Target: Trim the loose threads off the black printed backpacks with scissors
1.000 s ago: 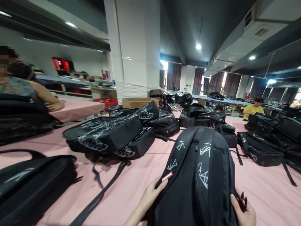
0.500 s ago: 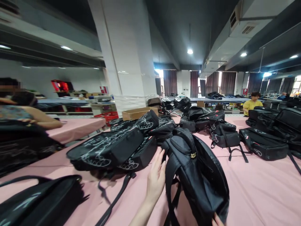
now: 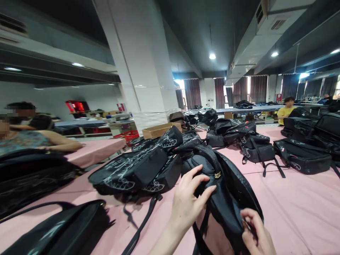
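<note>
Pink bench [image 3: 289, 209] runs across the frame, white pillar [image 3: 143, 71] behind it. Task bag [image 3: 230, 203], black, gold buckle [image 3: 217, 175] up top, leans tilted on the near side of the bench, near edge out of frame. Left hand [image 3: 188, 198]: thumb and fingers spread, tips at the bag's upper part. Right hand [image 3: 256, 230]: fingers curled at the bag's right side, can't tell what is pinched. Bag pile [image 3: 130, 170] just left, white scribbles; carton [image 3: 162, 130] beyond, toward the bench's far edge. More bags [image 3: 305, 156] at right. Yellow-shirted person [image 3: 284, 114] past the far edge
</note>
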### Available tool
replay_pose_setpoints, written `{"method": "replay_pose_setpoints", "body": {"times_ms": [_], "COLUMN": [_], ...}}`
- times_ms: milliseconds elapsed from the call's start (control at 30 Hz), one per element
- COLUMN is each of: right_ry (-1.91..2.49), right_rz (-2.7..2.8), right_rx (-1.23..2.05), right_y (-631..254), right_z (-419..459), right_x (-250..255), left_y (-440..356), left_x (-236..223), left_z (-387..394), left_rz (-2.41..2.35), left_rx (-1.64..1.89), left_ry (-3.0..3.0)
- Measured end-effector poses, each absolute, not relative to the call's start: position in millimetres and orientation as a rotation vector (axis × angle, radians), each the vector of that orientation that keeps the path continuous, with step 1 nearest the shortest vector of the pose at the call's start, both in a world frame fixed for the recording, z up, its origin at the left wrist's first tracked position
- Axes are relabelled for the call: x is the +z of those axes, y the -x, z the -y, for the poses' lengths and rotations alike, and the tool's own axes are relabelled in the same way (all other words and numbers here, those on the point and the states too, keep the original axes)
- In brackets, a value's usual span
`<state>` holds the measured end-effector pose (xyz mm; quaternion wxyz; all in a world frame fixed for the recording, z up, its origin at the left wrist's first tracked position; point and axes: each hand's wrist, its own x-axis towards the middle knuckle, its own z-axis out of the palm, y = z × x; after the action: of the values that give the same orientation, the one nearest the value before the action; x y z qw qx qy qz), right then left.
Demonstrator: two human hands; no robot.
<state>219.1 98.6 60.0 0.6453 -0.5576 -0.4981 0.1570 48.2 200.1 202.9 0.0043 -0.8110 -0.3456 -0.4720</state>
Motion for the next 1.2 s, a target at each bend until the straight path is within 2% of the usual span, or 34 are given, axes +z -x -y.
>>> {"method": "replay_pose_setpoints", "body": {"times_ms": [133,267,467,867,1200], "right_ry": [1.192,1.177,1.087,1.061,1.047], "right_rz": [1.26,1.335,1.368,1.385,1.296], "right_rx": [0.334,0.316,0.209,0.25,0.253], "right_y": [-213.7,-209.6,-200.0,-198.7,-204.4], "right_z": [-114.9,-130.0,-141.1,-143.5,-139.9], "right_x": [105.9,125.1,129.2,138.1,130.2], "left_y": [-53.8,-58.2,-64.1,-65.9,-63.3], "left_x": [210.7,211.5,203.7,201.4,204.4], "left_z": [-199.9,-203.1,-206.7,-203.1,-209.9], "left_rz": [1.13,1.133,1.241,1.217,1.259], "left_rx": [-1.446,-1.54,-1.853,-1.929,-2.2], "left_ry": [2.519,2.559,2.615,2.647,2.736]}}
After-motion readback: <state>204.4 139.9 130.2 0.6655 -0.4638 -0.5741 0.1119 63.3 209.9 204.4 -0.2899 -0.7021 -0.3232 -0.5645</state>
